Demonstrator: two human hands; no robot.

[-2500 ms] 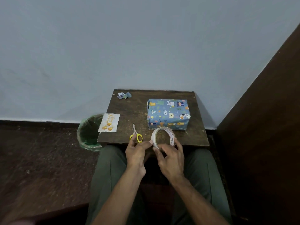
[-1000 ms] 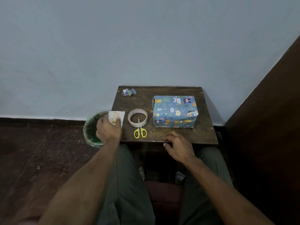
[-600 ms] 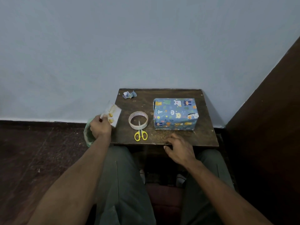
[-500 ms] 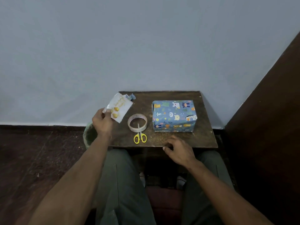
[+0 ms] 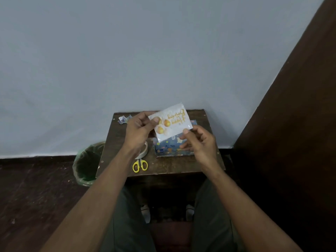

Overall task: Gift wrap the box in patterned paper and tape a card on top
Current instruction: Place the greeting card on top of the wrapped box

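The card is up in the air, held just above the wrapped box, tilted and face-up toward the camera, gold lettering and balloons reading upside down. It looks glossy, maybe sleeved in clear film, so it's likely light, thin and a bit slippery; it should flex if pinched mid-sheet, and edges and corners are the safe places to hold. That's how it's held: the left hand pinches the card's left edge, thumb on top over the balloons, while the right hand nips the near right corner between thumb and forefinger, other fingers loosely curled. The box sits on the counter, fully wrapped in blue patterned paper. Left of the box lies the tape roll, partly hidden by the left wrist, with yellow-handled scissors just nearer. Paper scraps sit at the far left corner, and a green-lined bin stands beside the counter.
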